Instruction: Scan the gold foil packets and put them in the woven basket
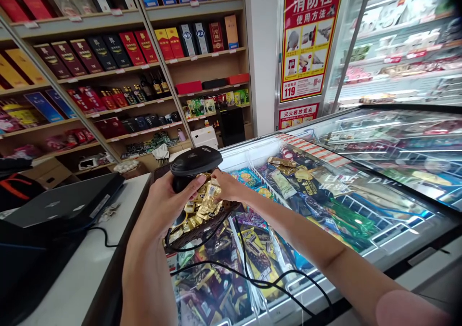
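Retail shop, checkout area. Wooden wall shelves (202,56) carry rows of boxed goods above white price tags (116,12). A glass-topped chest freezer (397,254) displays wrapped ice creams, and a tall glass-door chiller (404,42) stands behind it. A black corded barcode scanner (195,164) is held beside the white counter (72,287).

1. The centre of the frame is crowded. The left hand (164,210) is wrapped round a black plastic handheld scanner (195,163), and the right hand (225,184) pinches a crinkled gold foil packet (209,202). Both are just above a dark woven basket (202,233).
2. A thin black cable (252,280) loops across the lower centre, below the basket.
3. The sliding glass lids of the white chest freezer (249,147) cover the right half, with the goods beneath shut behind them.
4. The air above that glass, right of centre, is open.
5. At lower left, a strip of white countertop (72,287) is bare beside a closed black laptop (68,201).
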The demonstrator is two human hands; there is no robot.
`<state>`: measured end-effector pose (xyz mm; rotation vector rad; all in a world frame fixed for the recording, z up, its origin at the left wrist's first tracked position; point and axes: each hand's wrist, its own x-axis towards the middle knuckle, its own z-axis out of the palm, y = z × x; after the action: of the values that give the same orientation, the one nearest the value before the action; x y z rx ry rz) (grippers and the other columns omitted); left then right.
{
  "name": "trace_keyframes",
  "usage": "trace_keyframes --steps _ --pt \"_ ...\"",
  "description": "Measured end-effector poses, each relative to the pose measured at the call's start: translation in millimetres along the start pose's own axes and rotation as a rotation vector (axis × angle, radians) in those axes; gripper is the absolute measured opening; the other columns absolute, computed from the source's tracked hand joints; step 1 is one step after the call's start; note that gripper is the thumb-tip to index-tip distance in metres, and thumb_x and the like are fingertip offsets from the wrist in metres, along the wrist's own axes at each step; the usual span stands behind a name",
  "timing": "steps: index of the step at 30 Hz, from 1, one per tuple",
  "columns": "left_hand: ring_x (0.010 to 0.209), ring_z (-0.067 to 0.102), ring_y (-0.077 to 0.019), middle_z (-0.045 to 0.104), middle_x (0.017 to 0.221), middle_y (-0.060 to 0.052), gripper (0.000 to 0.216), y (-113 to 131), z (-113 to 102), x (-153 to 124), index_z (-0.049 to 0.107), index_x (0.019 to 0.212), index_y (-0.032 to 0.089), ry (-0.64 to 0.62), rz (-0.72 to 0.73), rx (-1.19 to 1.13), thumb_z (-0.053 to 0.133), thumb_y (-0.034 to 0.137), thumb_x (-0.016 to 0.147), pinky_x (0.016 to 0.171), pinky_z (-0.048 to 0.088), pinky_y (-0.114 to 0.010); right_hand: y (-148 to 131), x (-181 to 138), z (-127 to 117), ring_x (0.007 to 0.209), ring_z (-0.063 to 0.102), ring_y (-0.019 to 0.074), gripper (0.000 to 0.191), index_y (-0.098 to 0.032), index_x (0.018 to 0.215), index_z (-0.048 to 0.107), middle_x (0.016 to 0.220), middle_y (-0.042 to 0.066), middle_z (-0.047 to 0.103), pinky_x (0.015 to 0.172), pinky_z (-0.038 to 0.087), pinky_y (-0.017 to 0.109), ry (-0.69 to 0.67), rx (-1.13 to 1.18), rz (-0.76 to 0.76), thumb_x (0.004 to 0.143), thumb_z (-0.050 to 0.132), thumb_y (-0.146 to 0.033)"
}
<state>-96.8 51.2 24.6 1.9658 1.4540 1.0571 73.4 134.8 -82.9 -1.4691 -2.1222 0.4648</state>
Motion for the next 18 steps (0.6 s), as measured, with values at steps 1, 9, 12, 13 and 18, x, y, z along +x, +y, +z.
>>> trace_keyframes --steps 1,9,12,13,18 --pt "0.061 0.058 -0.0167 0.065 0.067 -0.004 0.055 0 0 0 0.07 0.084 0.013 -0.004 -0.005 -0.007 0.074 0.065 0.067 0.052 0.039 -0.024 0 0 -4 0.113 0.059 0.0285 0.076 -0.016 0.12 0.058 0.123 0.013 0.062 0.085 0.049 0.032 0.009 0.056 0.024 0.054 0.094 -0.025" --pt "0.06 0.056 -0.0155 0.064 0.064 -0.003 0.051 7 -1 -3 0.067 0.08 0.015 -0.002 -0.031 -0.025 0.073 0.064 0.069 0.053 0.04 -0.024 4 7 -19 0.081 0.067 0.0174 0.012 -0.016 0.085 0.068 0.078 -0.001 0.07 0.072 0.049 0.025 0.092 0.825 0.071 0.075 0.073 -0.023" --pt "0.058 0.055 -0.0154 0.064 0.063 -0.003 0.052 10 -1 -4 0.067 0.082 0.015 -0.018 -0.042 -0.029 0.072 0.065 0.07 0.052 0.04 -0.024 18 13 -35 0.088 0.069 0.0175 0.019 -0.017 0.097 0.068 0.095 0.002 0.075 0.075 0.051 0.025 0.338 0.832 0.076 0.081 0.069 -0.028" --pt "0.058 0.055 -0.0155 0.064 0.064 -0.003 0.053 9 -1 -4 0.068 0.084 0.015 -0.027 -0.044 -0.022 0.072 0.065 0.07 0.052 0.04 -0.024 24 14 -43 0.089 0.069 0.0179 0.024 -0.017 0.103 0.067 0.098 0.004 0.075 0.075 0.051 0.025 0.408 0.796 0.105 0.083 0.069 -0.031" --pt "0.062 0.058 -0.0179 0.067 0.067 -0.003 0.055 -5 2 3 0.071 0.089 0.015 -0.07 -0.004 0.123 0.07 0.067 0.071 0.052 0.04 -0.024 53 5 -90 0.086 0.07 0.0189 0.02 -0.017 0.102 0.07 0.093 0.006 0.076 0.074 0.051 0.026 0.514 0.506 0.226 0.087 0.068 -0.03"
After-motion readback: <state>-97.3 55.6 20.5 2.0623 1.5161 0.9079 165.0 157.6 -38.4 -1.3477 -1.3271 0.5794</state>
